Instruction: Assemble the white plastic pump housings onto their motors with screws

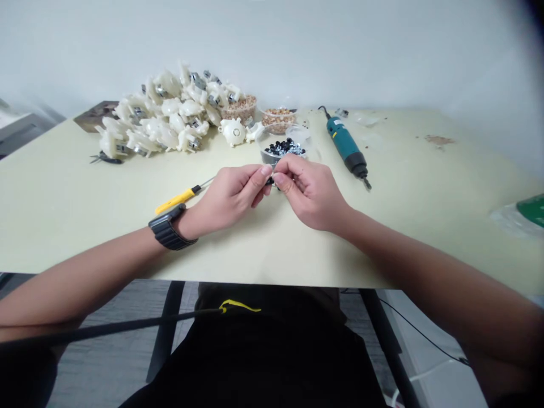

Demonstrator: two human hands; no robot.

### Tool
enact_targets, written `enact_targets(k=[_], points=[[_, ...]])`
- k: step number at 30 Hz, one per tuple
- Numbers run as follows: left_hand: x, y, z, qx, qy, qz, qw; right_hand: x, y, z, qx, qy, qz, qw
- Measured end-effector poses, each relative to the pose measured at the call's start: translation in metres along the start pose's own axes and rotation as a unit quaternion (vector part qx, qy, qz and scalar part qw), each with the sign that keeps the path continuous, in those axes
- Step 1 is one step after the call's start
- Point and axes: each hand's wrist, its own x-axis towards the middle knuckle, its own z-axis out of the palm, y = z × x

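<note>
My left hand [236, 192] and my right hand [313, 192] meet over the table, both with fingers closed in a pinch. A small black part [270, 181] shows between the fingertips of my left hand; its kind is too small to tell. The right thumb and forefinger press together beside it, and what they hold is hidden. Just behind the hands stands a clear tub [264, 153] with small black and silvery pieces [285, 147]. A yellow-handled screwdriver [176, 200] lies beside my left hand, its shaft partly covered by that hand.
Cream plastic housings [165, 122] are heaped at the back left, with black cutters [106, 158] before them. Tubs of small brownish parts [278, 120] stand behind. A teal electric screwdriver [346, 144] lies to the right. A green-and-clear item [531, 211] sits at the right edge.
</note>
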Motion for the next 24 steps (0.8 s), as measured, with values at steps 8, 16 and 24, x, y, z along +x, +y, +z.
enact_targets(k=[8, 16, 24], points=[[0.007, -0.042, -0.006, 0.282, 0.076, 0.282, 0.914, 0.005, 0.007, 0.006, 0.320, -0.044, 0.287, 0.902], [0.009, -0.052, -0.009, 0.307, 0.027, 0.272, 0.912, 0.009, -0.004, 0.003, 0.410, -0.090, 0.399, 0.815], [0.010, -0.049, 0.000, 0.290, 0.094, 0.232, 0.924, 0.002, 0.009, 0.011, 0.255, -0.046, 0.195, 0.946]])
